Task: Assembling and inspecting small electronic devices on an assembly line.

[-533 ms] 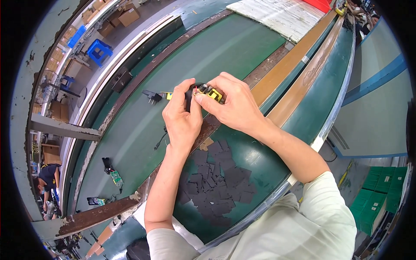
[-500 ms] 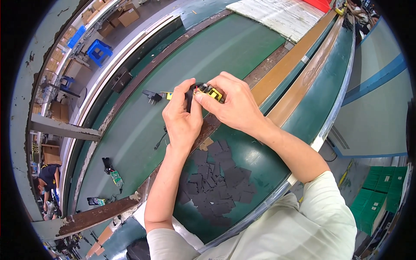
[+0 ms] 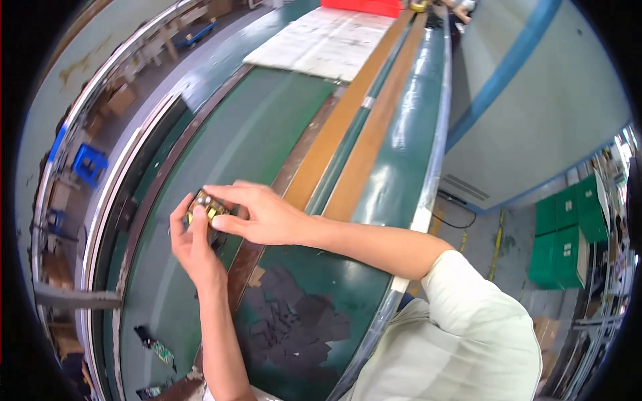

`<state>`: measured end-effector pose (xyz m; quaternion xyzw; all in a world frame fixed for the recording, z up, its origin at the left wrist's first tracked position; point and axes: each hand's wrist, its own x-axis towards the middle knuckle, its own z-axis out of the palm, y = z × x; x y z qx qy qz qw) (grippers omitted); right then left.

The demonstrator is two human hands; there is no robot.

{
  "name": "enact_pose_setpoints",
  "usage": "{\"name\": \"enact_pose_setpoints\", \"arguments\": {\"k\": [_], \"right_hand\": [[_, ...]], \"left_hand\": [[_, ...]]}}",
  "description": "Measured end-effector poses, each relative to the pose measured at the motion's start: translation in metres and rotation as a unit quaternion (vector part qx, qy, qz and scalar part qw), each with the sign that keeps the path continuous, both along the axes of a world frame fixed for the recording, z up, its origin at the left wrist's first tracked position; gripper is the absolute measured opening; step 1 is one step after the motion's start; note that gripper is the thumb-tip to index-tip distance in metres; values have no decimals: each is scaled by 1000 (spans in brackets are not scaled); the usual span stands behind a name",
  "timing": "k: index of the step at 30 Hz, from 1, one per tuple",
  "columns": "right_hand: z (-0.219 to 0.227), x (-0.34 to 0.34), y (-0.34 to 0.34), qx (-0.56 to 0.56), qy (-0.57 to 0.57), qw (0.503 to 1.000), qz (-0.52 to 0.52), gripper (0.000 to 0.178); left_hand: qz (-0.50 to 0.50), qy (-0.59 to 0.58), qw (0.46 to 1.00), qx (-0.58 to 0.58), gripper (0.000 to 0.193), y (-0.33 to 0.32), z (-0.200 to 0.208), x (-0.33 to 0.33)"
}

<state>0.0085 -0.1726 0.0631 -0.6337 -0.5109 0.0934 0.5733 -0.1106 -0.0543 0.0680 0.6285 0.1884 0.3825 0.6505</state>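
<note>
The left hand (image 3: 192,244) and right hand (image 3: 261,212) grip the circuit board (image 3: 210,206) (best by its edges) over the left belt (image 3: 261,110).

The counter (image 3: 404,134) looks smooth and glossy along its shiny metal rail (image 3: 435,167), the green belt (image 3: 234,127) smooth but duller, and the brown strip (image 3: 244,271) rough and worn. Thin black sheets (image 3: 294,327) lie matt, paper or plastic hard to tell, while the tan boards (image 3: 322,147) are smooth and the pale shirt (image 3: 481,301) is matt cloth. The yellow-and-dark electronic assembly (image 3: 212,213) has bright metallic glints, and the blue stool (image 3: 89,164) looks like plastic.
</note>
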Motion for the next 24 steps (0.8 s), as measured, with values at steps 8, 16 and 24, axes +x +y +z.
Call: {"name": "enact_pose_setpoints", "arguments": {"k": [8,16,24], "right_hand": [[-15,30,10,63,170,980,76,44],[57,98,-47,268,-31,905,-329,49],[66,63,-138,-316,-180,884,-292,58]], "left_hand": [[15,90,985,143,39,35,-18,-2],[303,281,801,433,46,138,-87,-25],[170,167,943,234,35,154,-98,-19]]}}
